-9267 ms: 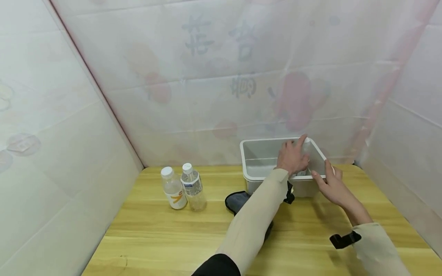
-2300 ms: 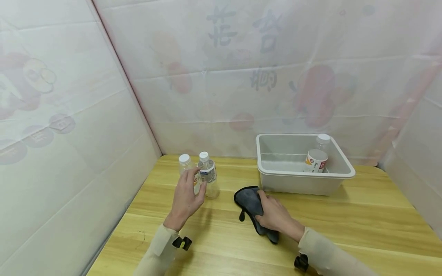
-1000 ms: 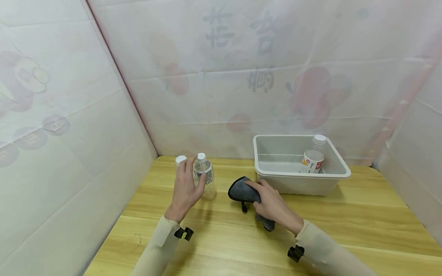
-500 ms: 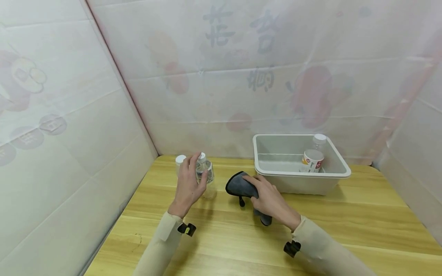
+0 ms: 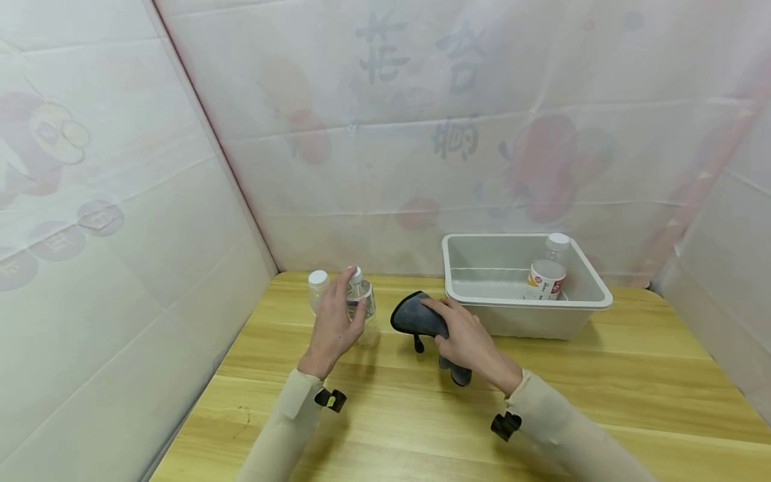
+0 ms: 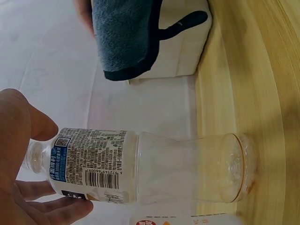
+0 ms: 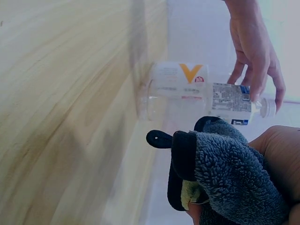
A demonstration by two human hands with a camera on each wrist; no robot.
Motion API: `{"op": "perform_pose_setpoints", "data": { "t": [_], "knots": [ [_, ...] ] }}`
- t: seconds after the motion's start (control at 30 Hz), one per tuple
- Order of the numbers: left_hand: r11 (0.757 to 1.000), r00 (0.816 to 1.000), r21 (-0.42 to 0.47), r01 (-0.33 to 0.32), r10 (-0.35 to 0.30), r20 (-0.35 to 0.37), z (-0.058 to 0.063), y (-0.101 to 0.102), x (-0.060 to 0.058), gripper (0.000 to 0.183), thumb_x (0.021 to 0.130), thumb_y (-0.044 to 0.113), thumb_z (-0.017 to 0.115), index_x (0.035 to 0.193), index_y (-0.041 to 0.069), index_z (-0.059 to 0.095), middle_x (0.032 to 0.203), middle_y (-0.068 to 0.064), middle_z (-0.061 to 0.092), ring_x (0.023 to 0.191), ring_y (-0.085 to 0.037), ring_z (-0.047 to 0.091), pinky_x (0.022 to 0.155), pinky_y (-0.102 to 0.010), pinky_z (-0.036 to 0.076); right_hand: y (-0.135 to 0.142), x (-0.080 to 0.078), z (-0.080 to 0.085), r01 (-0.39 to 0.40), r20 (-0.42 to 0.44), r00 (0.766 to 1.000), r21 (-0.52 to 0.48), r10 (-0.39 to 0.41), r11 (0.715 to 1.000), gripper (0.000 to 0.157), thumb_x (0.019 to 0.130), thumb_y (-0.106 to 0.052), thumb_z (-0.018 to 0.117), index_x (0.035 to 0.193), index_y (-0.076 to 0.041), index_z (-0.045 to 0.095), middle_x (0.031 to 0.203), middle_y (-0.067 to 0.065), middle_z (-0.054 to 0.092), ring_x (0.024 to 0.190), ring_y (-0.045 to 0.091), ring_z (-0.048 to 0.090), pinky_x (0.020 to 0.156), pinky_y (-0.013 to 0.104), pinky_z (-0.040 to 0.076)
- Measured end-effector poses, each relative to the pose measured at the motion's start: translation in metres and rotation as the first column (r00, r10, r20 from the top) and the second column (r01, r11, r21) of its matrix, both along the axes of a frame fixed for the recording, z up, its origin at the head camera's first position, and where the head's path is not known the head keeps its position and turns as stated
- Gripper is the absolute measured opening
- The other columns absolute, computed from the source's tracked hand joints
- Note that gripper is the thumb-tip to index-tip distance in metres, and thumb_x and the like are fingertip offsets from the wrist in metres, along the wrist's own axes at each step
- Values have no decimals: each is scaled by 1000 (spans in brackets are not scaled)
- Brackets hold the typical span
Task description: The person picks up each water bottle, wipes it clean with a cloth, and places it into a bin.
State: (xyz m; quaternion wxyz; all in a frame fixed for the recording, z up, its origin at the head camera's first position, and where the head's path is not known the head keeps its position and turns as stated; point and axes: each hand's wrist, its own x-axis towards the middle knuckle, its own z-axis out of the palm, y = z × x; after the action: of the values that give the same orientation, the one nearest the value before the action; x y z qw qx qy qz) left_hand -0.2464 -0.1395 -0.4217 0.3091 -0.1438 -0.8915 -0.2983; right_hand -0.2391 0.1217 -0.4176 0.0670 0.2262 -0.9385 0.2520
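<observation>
My left hand [image 5: 334,321] is around the upper part of a clear plastic bottle [image 6: 178,168] with a white cap and printed label; its thumb and fingers lie on either side near the neck. This bottle stands upright on the wooden table. Just left of it is a second clear bottle [image 5: 317,284] with a white cap, partly behind the hand. My right hand [image 5: 472,338] grips a grey fuzzy cleaning cloth [image 7: 234,173] with black edging and a hanging loop. The bunched cloth is close to the right of the labelled bottle.
A light grey plastic bin [image 5: 524,321] stands at the back right, near the curtain. A capped bottle [image 5: 548,274] with a white label is in its right end. White printed curtains [image 5: 373,167] close off the back and sides of the table [image 5: 409,442].
Earlier both hands were at the bin and the cloth lay on the table. Since then my right hand has picked up the cloth and moved it left, and my left hand has closed in on the bottle.
</observation>
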Motion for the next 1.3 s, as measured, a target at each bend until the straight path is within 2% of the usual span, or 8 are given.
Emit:
{"op": "perform_pose_setpoints", "data": {
  "t": [0.3, 0.53, 0.77, 0.97, 1.3],
  "knots": [
    [999, 1000, -51, 14, -15, -18, 0, 4, -3, 63, 96, 14, 69, 152, 10, 39, 129, -26, 63, 112, -41, 65, 92, -54, 56, -3, -7, 11, 9, -21, 1000, -30, -10, 999, 69, 85, -2, 68, 150, -20, 51, 139, 21, 55, 116, 42, 63, 87, 63, 51],
    [998, 999, -61, 29, -30, -15, -1, 10, -3, 63, 98, 18, 69, 153, 10, 38, 130, -26, 62, 113, -40, 65, 91, -53, 57, -4, -15, 18, 17, -53, 998, -30, -19, 999, 71, 84, -1, 67, 150, -20, 51, 135, 20, 58, 106, 39, 65, 74, 49, 53],
    [996, 999, -73, 46, -47, -17, -1, 15, -1, 63, 98, 18, 68, 153, 12, 38, 129, -23, 62, 111, -37, 66, 92, -50, 58, -6, -23, 27, 25, -80, 996, -23, -27, 999, 69, 85, -2, 67, 150, -18, 51, 143, 22, 54, 115, 44, 63, 84, 60, 51],
    [995, 997, -80, 67, -69, -24, -2, 21, 3, 63, 98, 20, 68, 153, 12, 38, 130, -23, 62, 112, -37, 66, 91, -50, 58, -8, -26, 34, 31, -83, 996, -19, -33, 999, 69, 85, -2, 67, 150, -17, 50, 144, 23, 53, 112, 44, 64, 77, 54, 51],
    [992, 996, -87, 89, -90, -5, -1, 30, 10, 64, 98, 21, 68, 154, 15, 38, 132, -20, 61, 114, -35, 66, 91, -48, 58, -11, -23, 42, 69, -95, 993, -5, -69, 998, 70, 85, -4, 68, 151, -18, 50, 142, 22, 55, 115, 44, 64, 85, 61, 53]
  ]
}}
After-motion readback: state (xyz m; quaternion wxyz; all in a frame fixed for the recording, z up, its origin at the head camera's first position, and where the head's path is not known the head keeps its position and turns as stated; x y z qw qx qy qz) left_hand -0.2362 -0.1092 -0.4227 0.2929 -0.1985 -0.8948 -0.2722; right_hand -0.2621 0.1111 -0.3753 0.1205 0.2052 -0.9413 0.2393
